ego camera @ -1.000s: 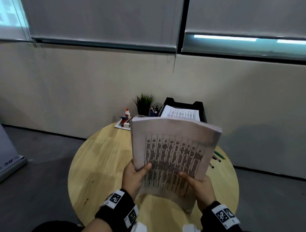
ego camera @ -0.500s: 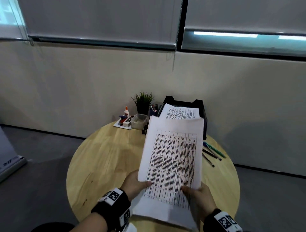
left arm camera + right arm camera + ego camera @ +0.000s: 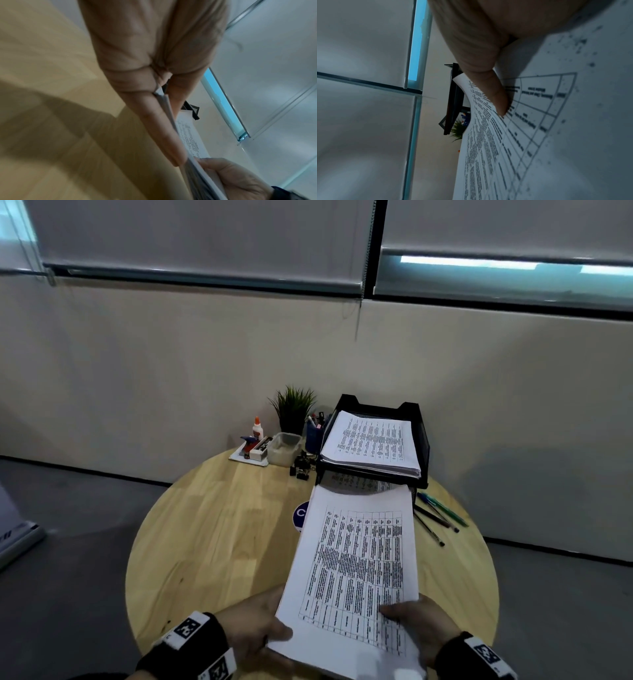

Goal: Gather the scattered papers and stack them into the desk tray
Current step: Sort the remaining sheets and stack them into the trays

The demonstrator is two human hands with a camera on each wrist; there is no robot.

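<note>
Left hand [image 3: 255, 626] and right hand [image 3: 419, 625] are each pinching a near corner of the paper stack [image 3: 356, 563], thumbs on top, holding it above the round table [image 3: 212, 529] with its far edge nearing the black desk tray [image 3: 423, 446] at the table's far edge. Tray is already carrying papers. Judgement: stack is looking light, floppy and prone to sliding apart, so gripping both near corners is keeping it squared.

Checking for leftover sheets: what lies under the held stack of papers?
Under the held stack, a blue round sticker peeks out on the table. The rest beneath is covered.
</note>
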